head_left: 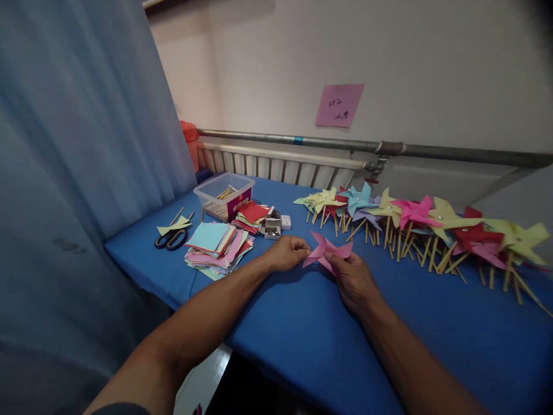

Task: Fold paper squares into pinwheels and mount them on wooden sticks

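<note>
Firstly, at the far left a blue curtain (86, 144) hangs beside the blue worktop (280, 340). On the left part of the worktop lie black scissors (170, 238), with a pale green scrap of paper (175, 226) over their blades. Just to the right of them is a loose stack of coloured paper squares (216, 245), and behind this stack stands a clear plastic box (224, 193) which has wooden sticks inside. Beside the box there is a smaller pile of red paper (254, 213), and then a small open box (272, 227) with little metal pieces in it. Next comes the left hand (287, 253), low on the worktop; its grip is closed, with curled fingers pinching the left tip of the pink paper pinwheel (326, 251). This pinwheel is in the middle of the worktop, between both hands and low over the cloth. The right hand (352, 279) also has its grip closed on the pinwheel, with thumb and fingers holding its near right edge. Further right and farther away, a long row of finished pinwheels (423, 227) on sticks lies near the wall, in yellow, blue, pink and red. On the wall above them a pink note (339, 105) is stuck.
</note>
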The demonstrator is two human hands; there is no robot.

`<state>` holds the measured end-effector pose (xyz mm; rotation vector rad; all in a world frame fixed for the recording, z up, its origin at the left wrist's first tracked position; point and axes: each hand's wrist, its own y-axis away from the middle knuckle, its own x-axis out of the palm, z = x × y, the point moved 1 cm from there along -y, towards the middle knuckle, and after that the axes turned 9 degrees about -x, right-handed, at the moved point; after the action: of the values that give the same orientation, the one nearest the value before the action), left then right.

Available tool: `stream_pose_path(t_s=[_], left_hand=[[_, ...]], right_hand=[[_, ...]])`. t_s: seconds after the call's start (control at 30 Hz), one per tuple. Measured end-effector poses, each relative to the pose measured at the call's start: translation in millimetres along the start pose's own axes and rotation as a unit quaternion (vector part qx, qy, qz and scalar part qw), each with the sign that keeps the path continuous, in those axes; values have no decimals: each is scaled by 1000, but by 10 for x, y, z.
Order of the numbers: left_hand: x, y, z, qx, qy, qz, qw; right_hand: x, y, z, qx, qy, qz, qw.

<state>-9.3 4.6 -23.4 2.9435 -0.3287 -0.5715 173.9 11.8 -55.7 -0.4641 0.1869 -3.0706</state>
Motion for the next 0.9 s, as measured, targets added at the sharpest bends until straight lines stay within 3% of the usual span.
stream_pose_path(t_s=[0.17,0.27,0.33,0.4,0.43,0.47,0.53,0.57,0.6,0.67,0.73,0.83,0.9], left_hand=[[18,-58,-23,0,3,-26,1000],[-167,-1,-160,-6,12,-82,997],[-384,225,-273,-6,23,-126,992],[-565,623,-324,9,31,-125,992],[-592,860,-306,25,25,-49,998],[-564,1104,-249,21,12,70,997],[-375,1553,-49,1,-20,270,963],[-237,1732,64,14,-36,316,948],[-86,1877,166,41,-55,341,937],[182,2068,296,75,-107,326,936],[325,2163,285,81,-176,307,932],[238,2128,61,82,-201,318,923],[51,1917,-115,46,-159,280,946]], right_hand=[[16,11,19,-3,11,0,1000],[14,1,25,-4,11,2,1000],[6,-6,23,4,-1,2,1000],[-3,-12,18,9,-17,-3,1000],[-5,-14,13,8,-24,-5,1000],[-5,-14,8,6,-30,-6,1000],[3,-14,-4,-2,-36,-4,999],[8,-13,-10,-4,-37,-5,999],[13,-11,-14,-5,-37,-7,999],[20,-2,-13,-8,-39,-10,999],[21,16,4,-8,-43,-14,999],[18,54,57,-1,-55,-19,998],[21,74,95,5,-63,-18,998]])
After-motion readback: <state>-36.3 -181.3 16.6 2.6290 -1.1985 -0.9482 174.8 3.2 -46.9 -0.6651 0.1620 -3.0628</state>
